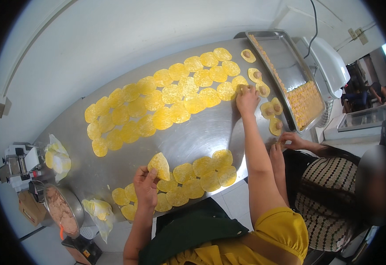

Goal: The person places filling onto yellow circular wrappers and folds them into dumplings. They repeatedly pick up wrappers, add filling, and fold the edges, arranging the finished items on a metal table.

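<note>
Above the steel table (188, 138), the left hand (146, 186) pinched a yellow dough round (159, 164) between thumb and fingers, long axis and tapered tip pointing away from the person. The right hand (248, 101) reached a far-row round (238, 80), fingers bent; I couldn't tell their grip.

I count thirty bare discs (153, 100) at eleven o'clock, three rows of ten, and at least twelve more toward seven, some hidden by my arm. One held disc (160, 165) is in my left grip (145, 187). At two o'clock are six filled discs (267, 110) and one tray (285, 57); toward eight and nine, two bags (61, 164) and one bowl (75, 201); at four, one co-worker (327, 194).
</note>
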A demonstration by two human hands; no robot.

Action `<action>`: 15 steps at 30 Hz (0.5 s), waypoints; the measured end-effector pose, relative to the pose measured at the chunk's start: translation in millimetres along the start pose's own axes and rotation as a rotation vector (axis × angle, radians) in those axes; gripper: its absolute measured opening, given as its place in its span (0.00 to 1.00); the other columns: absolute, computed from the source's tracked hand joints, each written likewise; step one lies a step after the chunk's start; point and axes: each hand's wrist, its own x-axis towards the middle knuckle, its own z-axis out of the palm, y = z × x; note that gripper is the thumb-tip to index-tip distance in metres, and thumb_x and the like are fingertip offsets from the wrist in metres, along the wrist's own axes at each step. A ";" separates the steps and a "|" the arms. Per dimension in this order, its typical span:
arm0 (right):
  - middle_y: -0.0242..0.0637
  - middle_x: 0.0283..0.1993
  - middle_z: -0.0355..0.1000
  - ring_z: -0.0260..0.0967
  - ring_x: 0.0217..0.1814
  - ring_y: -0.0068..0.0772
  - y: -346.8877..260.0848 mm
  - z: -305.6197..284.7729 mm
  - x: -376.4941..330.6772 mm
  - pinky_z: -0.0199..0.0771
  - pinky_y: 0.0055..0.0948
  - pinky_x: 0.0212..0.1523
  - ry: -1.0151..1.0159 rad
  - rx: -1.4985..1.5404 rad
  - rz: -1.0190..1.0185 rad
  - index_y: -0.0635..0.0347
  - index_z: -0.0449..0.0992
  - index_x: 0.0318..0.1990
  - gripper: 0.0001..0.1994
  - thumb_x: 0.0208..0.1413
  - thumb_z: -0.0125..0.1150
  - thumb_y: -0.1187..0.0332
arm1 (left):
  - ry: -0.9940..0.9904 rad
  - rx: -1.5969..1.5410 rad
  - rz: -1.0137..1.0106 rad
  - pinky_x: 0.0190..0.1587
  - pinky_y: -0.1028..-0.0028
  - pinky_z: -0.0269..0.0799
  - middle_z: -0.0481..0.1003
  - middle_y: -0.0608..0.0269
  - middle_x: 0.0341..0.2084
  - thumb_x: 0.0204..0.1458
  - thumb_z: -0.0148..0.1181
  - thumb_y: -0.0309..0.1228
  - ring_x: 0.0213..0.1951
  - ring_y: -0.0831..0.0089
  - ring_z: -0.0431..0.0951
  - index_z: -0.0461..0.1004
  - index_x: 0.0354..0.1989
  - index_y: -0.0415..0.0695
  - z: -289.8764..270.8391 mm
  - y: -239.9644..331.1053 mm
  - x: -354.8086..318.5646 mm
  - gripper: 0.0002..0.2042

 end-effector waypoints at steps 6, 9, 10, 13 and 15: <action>0.36 0.52 0.67 0.61 0.55 0.43 -6.5 -5.5 -13.9 0.61 0.47 0.52 -0.026 0.032 -0.121 0.44 0.78 0.44 0.12 0.50 0.60 0.63 | -0.016 0.003 -0.016 0.41 0.75 0.73 0.75 0.65 0.33 0.54 0.57 0.22 0.35 0.77 0.76 0.71 0.37 0.41 5.5 -4.4 -0.4 0.04; 0.35 0.51 0.67 0.60 0.55 0.42 -16.0 -15.7 -16.7 0.59 0.45 0.53 -0.010 0.119 -0.138 0.43 0.79 0.42 0.11 0.50 0.60 0.62 | -0.022 0.015 -0.004 0.40 0.76 0.72 0.75 0.65 0.33 0.54 0.57 0.22 0.35 0.77 0.75 0.71 0.37 0.41 7.4 -4.2 -0.8 0.04; 0.35 0.51 0.67 0.60 0.55 0.42 -20.2 -20.7 -19.0 0.59 0.45 0.54 0.003 0.151 -0.151 0.42 0.80 0.42 0.11 0.50 0.60 0.62 | -0.022 0.017 -0.006 0.40 0.76 0.72 0.75 0.65 0.33 0.54 0.57 0.22 0.34 0.78 0.75 0.71 0.37 0.41 9.1 -3.7 -1.4 0.04; 0.34 0.52 0.67 0.60 0.56 0.42 -38.5 -22.4 -28.6 0.57 0.44 0.55 -0.011 0.212 -0.430 0.41 0.80 0.41 0.11 0.49 0.61 0.62 | -0.032 0.016 -0.008 0.40 0.76 0.72 0.75 0.65 0.33 0.54 0.57 0.22 0.34 0.78 0.75 0.71 0.37 0.41 8.7 -6.5 -1.3 0.04; 0.33 0.53 0.67 0.59 0.58 0.41 -40.0 -17.3 -31.6 0.55 0.46 0.57 -0.066 0.197 -0.426 0.39 0.80 0.42 0.11 0.50 0.61 0.61 | -0.039 0.019 -0.016 0.40 0.76 0.72 0.75 0.65 0.33 0.54 0.57 0.22 0.34 0.78 0.75 0.71 0.37 0.41 7.9 -8.2 -2.3 0.04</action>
